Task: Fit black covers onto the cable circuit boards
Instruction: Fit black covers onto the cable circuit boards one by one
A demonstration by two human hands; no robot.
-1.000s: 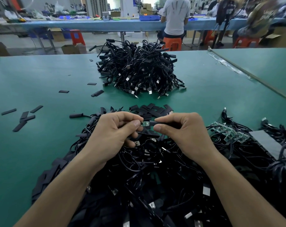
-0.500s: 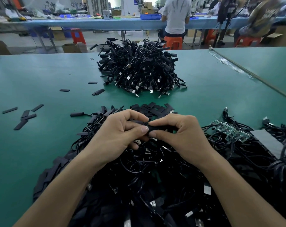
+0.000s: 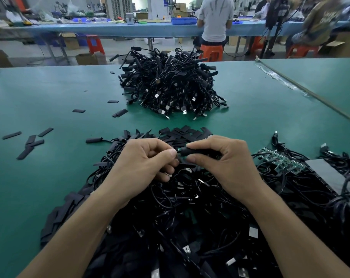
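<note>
Black cover (image 3: 200,151) now rightward, board tip (image 3: 179,151) bare; left hand (image 3: 144,159) pinching board, right hand (image 3: 228,161) gripping cover.

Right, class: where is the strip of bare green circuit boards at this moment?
Head view, right side: the strip of green circuit boards lies on black cables between the right hand and a grey sheet.

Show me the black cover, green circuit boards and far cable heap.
black cover (image 3: 200,151): head view, its middle.
green circuit boards (image 3: 278,160): head view, middle board.
far cable heap (image 3: 170,87): head view, heap's centre.
</note>
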